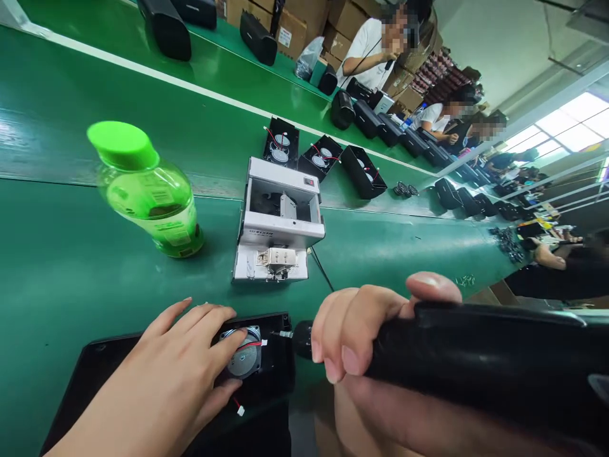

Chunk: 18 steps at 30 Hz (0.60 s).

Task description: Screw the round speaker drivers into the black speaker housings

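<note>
My right hand [356,327] is wrapped around a black electric screwdriver [457,362], its thumb on top of the body. The screwdriver's tip points left, just right of a round silver speaker driver [243,362]. That driver sits in a black speaker housing [278,362], with red and black wires and small white plugs by it. My left hand [190,346] lies over the housing with fingers spread. Its index finger touches the driver and its thumb rests near the driver's lower edge. Whether the screwdriver tip touches a screw cannot be made out.
A white-and-grey machine [280,222] stands beyond the housing. To its left is a green-capped bottle [157,197]. Several black housings with drivers [323,158] sit behind it on the green bench [380,244]. Co-workers [371,54] work along the far side near finished black speakers [259,38].
</note>
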{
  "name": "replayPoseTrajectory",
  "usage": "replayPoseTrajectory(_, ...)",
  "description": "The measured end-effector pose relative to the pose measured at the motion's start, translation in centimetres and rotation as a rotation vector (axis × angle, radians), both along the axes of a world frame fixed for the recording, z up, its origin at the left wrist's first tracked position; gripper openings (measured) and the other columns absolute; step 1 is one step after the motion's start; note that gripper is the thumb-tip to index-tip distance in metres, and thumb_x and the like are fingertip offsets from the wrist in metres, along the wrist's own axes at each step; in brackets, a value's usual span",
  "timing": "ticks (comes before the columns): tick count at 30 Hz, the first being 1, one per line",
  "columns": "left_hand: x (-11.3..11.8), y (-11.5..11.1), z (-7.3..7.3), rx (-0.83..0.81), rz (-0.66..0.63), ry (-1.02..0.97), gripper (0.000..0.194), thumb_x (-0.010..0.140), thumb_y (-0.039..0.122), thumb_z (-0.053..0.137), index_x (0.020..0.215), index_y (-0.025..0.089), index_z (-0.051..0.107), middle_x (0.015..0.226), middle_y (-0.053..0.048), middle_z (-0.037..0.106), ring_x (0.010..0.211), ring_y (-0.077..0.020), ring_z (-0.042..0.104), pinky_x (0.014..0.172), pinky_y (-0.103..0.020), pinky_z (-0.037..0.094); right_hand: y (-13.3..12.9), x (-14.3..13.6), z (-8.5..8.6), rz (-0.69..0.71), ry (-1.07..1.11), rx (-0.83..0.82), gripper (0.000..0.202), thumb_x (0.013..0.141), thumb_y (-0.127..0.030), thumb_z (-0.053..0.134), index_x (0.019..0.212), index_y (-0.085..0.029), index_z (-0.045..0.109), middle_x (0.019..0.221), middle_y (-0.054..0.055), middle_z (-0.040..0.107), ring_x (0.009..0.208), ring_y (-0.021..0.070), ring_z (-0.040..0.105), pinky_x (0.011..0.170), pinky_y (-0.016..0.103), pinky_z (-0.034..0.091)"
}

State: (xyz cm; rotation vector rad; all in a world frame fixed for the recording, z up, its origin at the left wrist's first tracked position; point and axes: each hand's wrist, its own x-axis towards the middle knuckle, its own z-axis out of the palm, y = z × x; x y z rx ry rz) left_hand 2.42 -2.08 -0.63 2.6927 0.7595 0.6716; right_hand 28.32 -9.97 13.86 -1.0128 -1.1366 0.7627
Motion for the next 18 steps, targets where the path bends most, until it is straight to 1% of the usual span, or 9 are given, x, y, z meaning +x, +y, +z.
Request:
replayPoseTrajectory(1, -0.1, -0.1, -0.2, -0.006, -0.003, 0.005, 0.043, 0.096, 0.020, 0.075, 0.134, 0.035, 0.085, 0.145, -0.009, 0.090, 0.130, -0.0394, 0.084, 0.136, -0.067, 0.049, 0.0, -0.1, -0.5, 0.010, -0.004, -0.013, 0.063, 0.129, -0.090, 0.041, 0.157, -0.055, 0.086, 0.079, -0.003, 0.077, 0.062, 0.0252, 0.081, 0.063, 0.044, 0.075)
replayPoseTrajectory(3, -0.4, -0.3, -0.5, -0.019, -0.008, 0.030, 0.043, 0.101, 0.020, 0.070, 0.138, 0.036, 0.085, 0.150, -0.009, 0.089, 0.135, -0.0402, 0.084, 0.138, -0.067, 0.047, 0.3, -0.4, -1.7, 0.015, 0.003, 0.026, 0.044, 0.135, -0.069, 0.049, 0.158, -0.054, 0.084, 0.073, -0.005, 0.073, 0.057, 0.0229, 0.078, 0.061, 0.039, 0.074)
replayPoseTrajectory(4, -0.6, -0.4, -0.7, -0.025, -0.004, 0.039, 0.043, 0.103, 0.021, 0.069, 0.140, 0.036, 0.086, 0.153, -0.009, 0.089, 0.137, -0.0403, 0.083, 0.140, -0.067, 0.046, 0.6, -0.6, -2.3, 0.017, 0.019, 0.066, 0.035, 0.136, -0.058, 0.056, 0.158, -0.053, 0.082, 0.070, -0.008, 0.070, 0.053, 0.0209, 0.074, 0.059, 0.035, 0.072)
replayPoseTrajectory(6, -1.0, -0.4, -1.1, -0.016, -0.006, 0.029, 0.044, 0.105, 0.024, 0.069, 0.144, 0.038, 0.086, 0.155, -0.008, 0.088, 0.137, -0.0390, 0.085, 0.144, -0.065, 0.045, 1.0, -0.7, -3.3, 0.008, 0.052, 0.117, 0.028, 0.133, -0.044, 0.065, 0.156, -0.051, 0.080, 0.067, -0.010, 0.067, 0.049, 0.0191, 0.070, 0.056, 0.030, 0.070)
replayPoseTrajectory(8, -1.2, -0.5, -1.3, 0.007, -0.016, -0.001, 0.044, 0.107, 0.026, 0.071, 0.146, 0.039, 0.087, 0.154, -0.006, 0.089, 0.136, -0.0368, 0.086, 0.148, -0.061, 0.044, 1.1, -0.4, -3.8, 0.052, 0.055, 0.089, 0.028, 0.133, -0.040, 0.062, 0.152, -0.052, 0.079, 0.068, -0.009, 0.071, 0.055, 0.0214, 0.076, 0.059, 0.032, 0.073)
replayPoseTrajectory(10, -1.2, -0.6, -1.4, 0.014, -0.014, -0.025, 0.042, 0.109, 0.024, 0.069, 0.144, 0.039, 0.088, 0.151, -0.005, 0.090, 0.136, -0.0342, 0.086, 0.153, -0.057, 0.039, 0.9, 0.3, -4.1, 0.138, 0.012, 0.031, 0.036, 0.138, -0.041, 0.046, 0.151, -0.054, 0.078, 0.071, -0.008, 0.078, 0.061, 0.0237, 0.083, 0.065, 0.037, 0.078)
replayPoseTrajectory(12, -0.9, -0.7, -1.1, -0.008, -0.004, -0.050, 0.040, 0.112, 0.020, 0.066, 0.141, 0.037, 0.088, 0.149, -0.005, 0.090, 0.137, -0.0314, 0.085, 0.158, -0.052, 0.031, 0.7, 1.0, -4.5, 0.191, -0.011, 0.025, 0.042, 0.140, -0.044, 0.039, 0.154, -0.054, 0.077, 0.072, -0.009, 0.080, 0.053, 0.0209, 0.081, 0.064, 0.036, 0.078)
replayPoseTrajectory(15, -0.3, -0.8, -0.5, -0.047, 0.012, -0.086, 0.037, 0.115, 0.020, 0.064, 0.137, 0.036, 0.088, 0.148, -0.004, 0.090, 0.138, -0.0288, 0.084, 0.159, -0.048, 0.025, 0.6, 1.4, -5.7, 0.157, 0.009, 0.035, 0.028, 0.137, -0.046, 0.057, 0.155, -0.052, 0.076, 0.072, -0.012, 0.080, 0.040, 0.0153, 0.070, 0.060, 0.032, 0.076)
replayPoseTrajectory(18, 0.0, -0.9, -0.1, -0.075, 0.016, -0.078, 0.035, 0.116, 0.021, 0.064, 0.135, 0.037, 0.089, 0.148, -0.003, 0.090, 0.138, -0.0294, 0.084, 0.157, -0.050, 0.031, 0.9, 1.2, -7.2, 0.163, 0.082, 0.044, 0.020, 0.134, -0.048, 0.067, 0.149, -0.051, 0.079, 0.069, -0.014, 0.079, 0.036, 0.0148, 0.066, 0.057, 0.030, 0.075)
